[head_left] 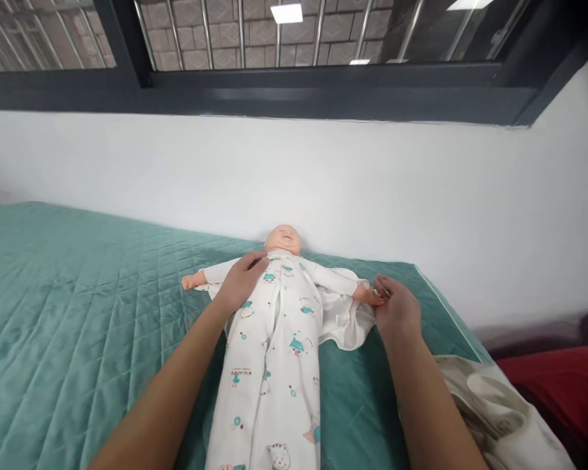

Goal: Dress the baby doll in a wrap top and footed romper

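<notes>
Nearest: the lower part of a white printed baby garment (269,365) runs out of view at the bottom edge, between the person's two bare forearms. Print: teal and pink figures, animal faces, small circles. By the right forearm, a crumpled off-white cloth (504,411) lies on the edge of the bed cover; beyond its outer side, red fabric (563,385), partly cut off.

Mid-field: a baby doll (284,240) lies on its back on the green quilted bed cover (102,313), wearing the garment, head toward the wall, both arms spread sideways in white sleeves. Left hand (242,281) rests on the garment at the doll's shoulder and upper chest, fingers together, tips near the collar; cannot tell whether they pinch the fabric. Right hand (396,303) is at the doll's outstretched hand (366,296), fingers curled and closed on it. Beneath that doll arm, a loose white cloth (345,323) is spread out, its edge wavy.

Far: the doll's head is just beside the white wall (294,170). Above, a dark window frame (294,94); behind the glass, upright metal bars (242,32) and stone-like blocks (336,26). Bright rectangular reflections (287,13) show on the pane.
</notes>
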`<action>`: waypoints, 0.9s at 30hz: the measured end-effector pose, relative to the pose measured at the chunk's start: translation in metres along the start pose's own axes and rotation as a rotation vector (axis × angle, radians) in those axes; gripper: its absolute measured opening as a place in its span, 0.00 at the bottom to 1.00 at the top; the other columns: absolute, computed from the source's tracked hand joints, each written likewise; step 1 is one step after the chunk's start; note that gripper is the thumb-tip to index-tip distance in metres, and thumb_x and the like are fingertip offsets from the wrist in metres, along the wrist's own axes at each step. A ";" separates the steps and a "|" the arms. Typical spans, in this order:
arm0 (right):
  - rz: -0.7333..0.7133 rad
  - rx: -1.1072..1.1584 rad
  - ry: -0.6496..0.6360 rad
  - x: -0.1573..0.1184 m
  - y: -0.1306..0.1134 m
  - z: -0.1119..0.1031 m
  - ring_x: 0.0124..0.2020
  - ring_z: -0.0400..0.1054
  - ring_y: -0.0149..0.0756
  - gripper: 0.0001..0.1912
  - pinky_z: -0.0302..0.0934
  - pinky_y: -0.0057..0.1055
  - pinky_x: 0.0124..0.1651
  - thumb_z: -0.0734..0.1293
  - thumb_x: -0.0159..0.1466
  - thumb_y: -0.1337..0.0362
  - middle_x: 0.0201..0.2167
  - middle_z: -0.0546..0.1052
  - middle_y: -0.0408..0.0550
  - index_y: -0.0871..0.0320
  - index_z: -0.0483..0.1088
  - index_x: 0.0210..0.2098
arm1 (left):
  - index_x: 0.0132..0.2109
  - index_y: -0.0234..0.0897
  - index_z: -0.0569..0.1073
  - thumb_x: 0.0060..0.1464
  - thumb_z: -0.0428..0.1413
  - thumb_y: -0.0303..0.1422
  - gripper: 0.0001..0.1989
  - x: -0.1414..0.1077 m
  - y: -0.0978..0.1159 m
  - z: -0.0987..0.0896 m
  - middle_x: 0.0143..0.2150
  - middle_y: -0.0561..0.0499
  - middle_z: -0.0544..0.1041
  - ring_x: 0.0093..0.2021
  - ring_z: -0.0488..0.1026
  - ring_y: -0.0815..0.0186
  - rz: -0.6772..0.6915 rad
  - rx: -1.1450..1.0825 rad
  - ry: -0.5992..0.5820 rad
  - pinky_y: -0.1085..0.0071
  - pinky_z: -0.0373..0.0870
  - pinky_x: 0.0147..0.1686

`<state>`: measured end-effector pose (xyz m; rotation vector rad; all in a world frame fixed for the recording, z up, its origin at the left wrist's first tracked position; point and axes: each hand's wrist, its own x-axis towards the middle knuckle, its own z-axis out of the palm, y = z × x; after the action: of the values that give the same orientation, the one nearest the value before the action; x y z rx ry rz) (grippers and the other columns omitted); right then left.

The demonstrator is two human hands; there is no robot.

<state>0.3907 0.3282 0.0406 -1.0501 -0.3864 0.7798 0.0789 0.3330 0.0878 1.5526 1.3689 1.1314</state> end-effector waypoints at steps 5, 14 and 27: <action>0.042 0.045 0.106 -0.016 -0.011 0.009 0.27 0.68 0.25 0.12 0.65 0.18 0.23 0.67 0.45 0.75 0.30 0.75 0.42 0.60 0.72 0.30 | 0.57 0.48 0.71 0.56 0.54 0.47 0.23 0.001 -0.008 -0.002 0.66 0.52 0.66 0.66 0.61 0.55 -0.003 -0.037 -0.106 0.59 0.55 0.65; 0.375 0.252 0.072 -0.009 -0.012 0.009 0.33 0.72 0.30 0.08 0.74 0.25 0.35 0.62 0.53 0.75 0.33 0.71 0.47 0.61 0.67 0.33 | 0.41 0.44 0.76 0.48 0.63 0.45 0.15 -0.008 -0.001 -0.013 0.69 0.53 0.62 0.66 0.61 0.51 0.059 -0.048 -0.222 0.56 0.59 0.63; 0.173 0.047 0.196 -0.008 -0.010 0.010 0.28 0.65 0.26 0.06 0.69 0.24 0.31 0.63 0.54 0.75 0.28 0.67 0.41 0.58 0.64 0.29 | 0.36 0.41 0.69 0.60 0.55 0.33 0.04 -0.026 0.003 0.013 0.41 0.51 0.74 0.47 0.67 0.60 0.441 0.255 0.112 0.63 0.64 0.49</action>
<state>0.3829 0.3255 0.0550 -1.1148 -0.1100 0.8267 0.0911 0.3072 0.0834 2.0749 1.3180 1.3604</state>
